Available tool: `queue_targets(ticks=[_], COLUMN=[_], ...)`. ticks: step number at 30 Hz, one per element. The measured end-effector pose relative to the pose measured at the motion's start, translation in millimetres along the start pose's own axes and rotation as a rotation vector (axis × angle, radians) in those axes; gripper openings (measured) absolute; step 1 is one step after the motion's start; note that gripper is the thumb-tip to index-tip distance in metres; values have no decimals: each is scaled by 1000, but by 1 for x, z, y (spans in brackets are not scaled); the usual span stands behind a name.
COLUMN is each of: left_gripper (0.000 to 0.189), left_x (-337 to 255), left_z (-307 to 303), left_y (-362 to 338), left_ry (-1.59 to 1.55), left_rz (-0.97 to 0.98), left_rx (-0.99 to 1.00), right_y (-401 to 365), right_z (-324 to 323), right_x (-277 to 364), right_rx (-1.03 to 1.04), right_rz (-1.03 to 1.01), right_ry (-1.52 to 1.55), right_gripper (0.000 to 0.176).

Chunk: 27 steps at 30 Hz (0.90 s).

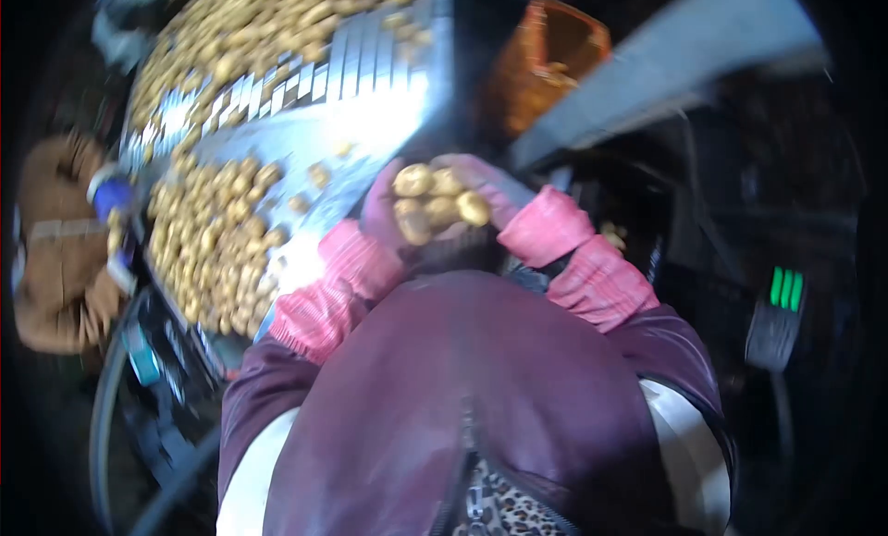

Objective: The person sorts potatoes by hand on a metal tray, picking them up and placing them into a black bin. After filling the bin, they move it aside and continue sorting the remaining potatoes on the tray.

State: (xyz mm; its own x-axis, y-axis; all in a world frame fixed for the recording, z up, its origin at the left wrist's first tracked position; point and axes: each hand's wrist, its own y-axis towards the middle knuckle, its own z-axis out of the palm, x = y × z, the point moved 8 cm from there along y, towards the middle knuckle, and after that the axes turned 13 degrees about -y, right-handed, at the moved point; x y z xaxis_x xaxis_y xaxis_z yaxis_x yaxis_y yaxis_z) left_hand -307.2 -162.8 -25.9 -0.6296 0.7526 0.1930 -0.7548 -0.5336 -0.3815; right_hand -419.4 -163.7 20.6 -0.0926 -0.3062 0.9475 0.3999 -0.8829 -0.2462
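Several small potatoes [442,209] lie together in my two cupped hands, close in front of my chest. My left hand [379,210], in a pink glove, curves round them from the left. From the right, my gloved right hand [495,189] supports the same handful. The undersides of both hands are partly hidden by the potatoes and blurred. Just left of my hands is a shiny metal sorting table [361,134], with a large heap of loose potatoes [217,231] at its lower left. A few single potatoes lie scattered between the heap and my hands.
More potatoes [277,23] cover a slatted section at the top. An orange container [532,73] stands beyond my right hand, beside a slanting grey beam [666,64]. A brown-clothed co-worker [69,245] is at the left edge. A device with green lights [779,305] sits far right.
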Motion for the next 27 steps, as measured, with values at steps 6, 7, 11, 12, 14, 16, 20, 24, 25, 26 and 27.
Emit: queue_targets(ticks=[6,7,11,12,14,16,20,24,25,26,27], left_gripper=[65,65,50,43,42,43,49,43,39,36,36], left_x=[115,126,187,197,211,214,167,95,78,63,46], left_z=[13,13,43,51,30,26,18,19,27,33,44], left_y=[94,105,126,124,133,131,117,89,70,49,31], left_ry=[303,343,593,710,680,700,902,1075,1169,1258,1342], left_rz=[-424,-483,-511,-489,-550,-567,-443,-41,62,163,325], left_rx=[34,45,-175,-235,-268,-262,-193,-40,-83,-140,-111], right_y=[-90,-106,-173,-191,-220,-258,-313,-268,-240,-199,-156], right_z=[-82,-97,-140,-142,-190,-211,-236,-250,-255,-239,-226], right_x=[-30,-29,-34,-36,-107,-141,-170,-168,-161,-124,-101], right_rx=[-359,-441,-726,-777,-808,-995,-1354,-1384,-1307,-1204,-1095], right_rz=[55,8,47,99,71,183,399,253,182,142,54], right_ry=[186,176,441,595,718,707,256,228,18,-152,-220], right_gripper=[40,41,45,45,40,39,42,31,35,38,37])
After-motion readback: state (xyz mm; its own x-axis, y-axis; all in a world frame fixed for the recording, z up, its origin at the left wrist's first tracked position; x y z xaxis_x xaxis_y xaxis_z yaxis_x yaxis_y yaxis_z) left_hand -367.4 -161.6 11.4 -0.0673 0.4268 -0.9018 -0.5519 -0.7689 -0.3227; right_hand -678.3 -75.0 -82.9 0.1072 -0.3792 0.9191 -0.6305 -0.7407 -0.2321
